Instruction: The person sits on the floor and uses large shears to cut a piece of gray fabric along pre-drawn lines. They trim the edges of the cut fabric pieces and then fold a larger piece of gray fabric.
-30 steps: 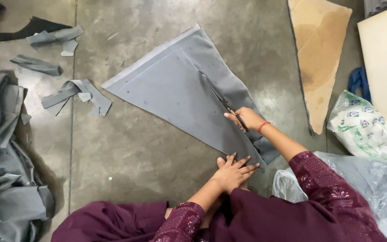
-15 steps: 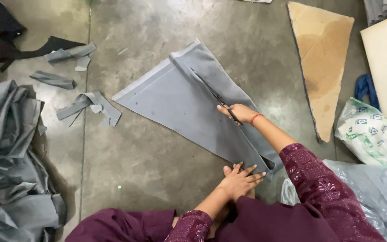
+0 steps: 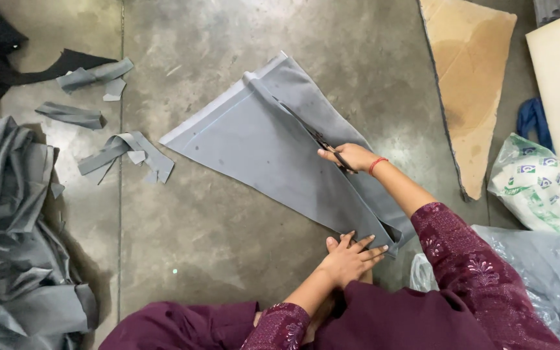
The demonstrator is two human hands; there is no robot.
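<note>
grey cloth panel (image 3: 260, 152) flat on concrete, likely light, limp, prone to shifting; left hand (image 3: 351, 254) spread, pinning near corner; right hand (image 3: 351, 157) clenched around scissors (image 3: 322, 142) mid-seam.

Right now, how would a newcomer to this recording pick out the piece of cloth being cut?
On the concrete floor, find the flat grey cloth spread in the middle, a long wedge. The right hand runs scissors along it while the left hand pins its narrow end. Unlike the loose strips and heaped fabric, it lies smooth.
</note>
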